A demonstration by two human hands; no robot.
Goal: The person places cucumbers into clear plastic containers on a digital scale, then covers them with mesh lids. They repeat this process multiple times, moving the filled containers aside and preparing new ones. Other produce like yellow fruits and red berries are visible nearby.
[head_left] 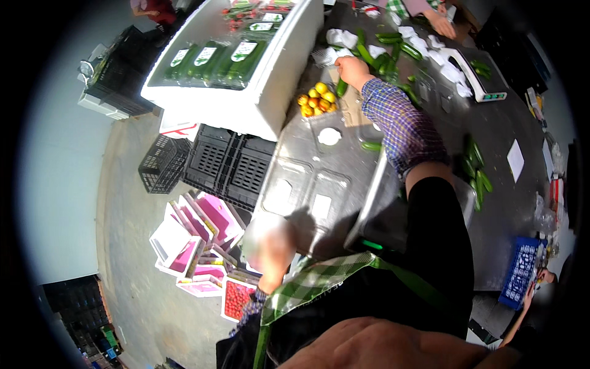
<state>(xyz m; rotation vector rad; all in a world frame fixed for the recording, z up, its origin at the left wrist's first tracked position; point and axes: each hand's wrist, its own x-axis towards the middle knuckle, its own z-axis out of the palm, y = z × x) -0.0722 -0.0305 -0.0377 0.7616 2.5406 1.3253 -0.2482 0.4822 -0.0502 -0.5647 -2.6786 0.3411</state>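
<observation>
My right hand (353, 71), in a plaid sleeve, reaches to the far side of the dark metal table (362, 209). Its fingers are bent closed beside crumpled white paper (342, 38) and a pale ribbed piece (324, 58); what they grip is unclear. A cucumber (342, 87) lies just below it, and several more cucumbers (386, 63) are piled to its right. Yellow-and-brown round fruits (318, 99) sit to its lower left. At the table's near left edge is my left hand (273, 246), smeared so that its fingers cannot be read.
A white foam box (206, 101) holds packed cucumbers at the far left. Clear trays (292, 166) lie before me; a white scale (485, 96) stands far right. Black crates (230, 163), pink-lined boxes (215, 215) and red fruit (239, 299) are left. A co-worker's hand (441, 24) is opposite.
</observation>
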